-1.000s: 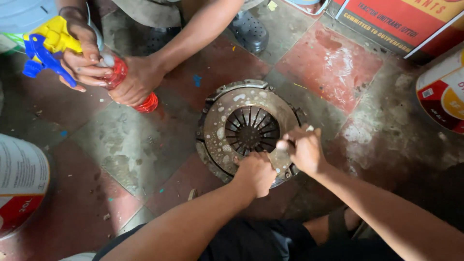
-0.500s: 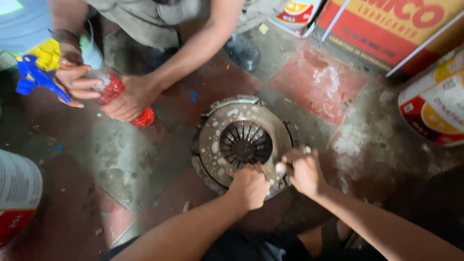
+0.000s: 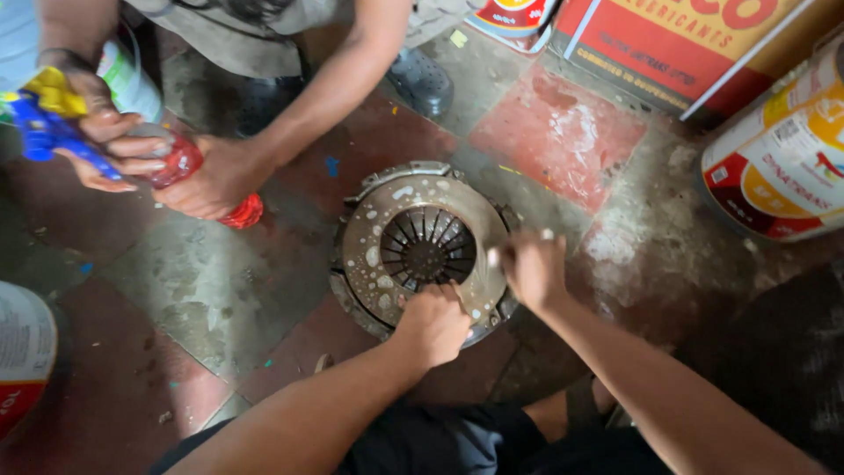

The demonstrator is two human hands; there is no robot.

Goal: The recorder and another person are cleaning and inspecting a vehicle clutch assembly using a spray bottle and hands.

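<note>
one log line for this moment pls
left hand on clutch plate rim | right hand on its right edge, blurred | co-worker's hands hold red bottle

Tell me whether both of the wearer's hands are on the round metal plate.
Yes, the left hand and right hand both rest on the clutch plate at its near edge.

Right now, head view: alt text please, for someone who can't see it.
Seen from above, a person's left hand and right hand press on the near rim of a round, soap-flecked metal clutch plate lying on a stained tiled floor. Across from them, another person's hands hold a red spray bottle; cans stand at the right.
</note>
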